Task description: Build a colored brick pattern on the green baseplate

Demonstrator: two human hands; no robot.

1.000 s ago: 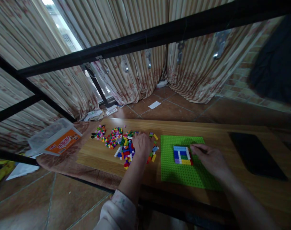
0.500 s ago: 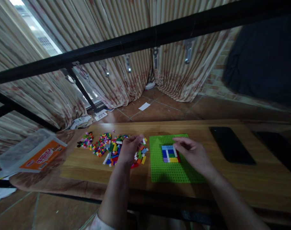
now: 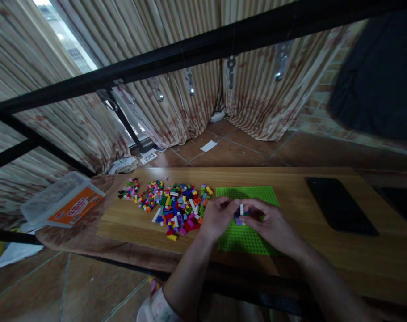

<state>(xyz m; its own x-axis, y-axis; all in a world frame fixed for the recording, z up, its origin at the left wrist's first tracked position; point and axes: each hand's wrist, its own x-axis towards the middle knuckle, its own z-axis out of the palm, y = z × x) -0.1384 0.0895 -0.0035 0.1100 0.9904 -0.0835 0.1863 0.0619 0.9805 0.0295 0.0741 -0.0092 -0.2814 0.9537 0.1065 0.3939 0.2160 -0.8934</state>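
Note:
Over the green baseplate (image 3: 246,243), my two hands meet fingertip to fingertip. A small white brick (image 3: 241,209) is pinched between the thumb and fingers of my right hand (image 3: 272,223). From the other side, the closed fingertips of my left hand (image 3: 218,218) also press on this brick. Under my fingers sits the multicoloured brick build (image 3: 238,220) on the baseplate, mostly covered, with only a blue and purple corner showing. Left of my left hand spreads a loose pile of coloured bricks (image 3: 179,208).
Smaller heaps of tiny bricks (image 3: 151,194) lie further left on the wooden table (image 3: 290,179). A clear plastic tub (image 3: 60,197) with an orange label stands beyond the table's left end. On the right lies a black phone-like slab (image 3: 339,205). A black rail (image 3: 176,56) crosses behind.
My left hand has moved right, from above the brick pile to the build, and now meets my right hand there. The view has shifted slightly left.

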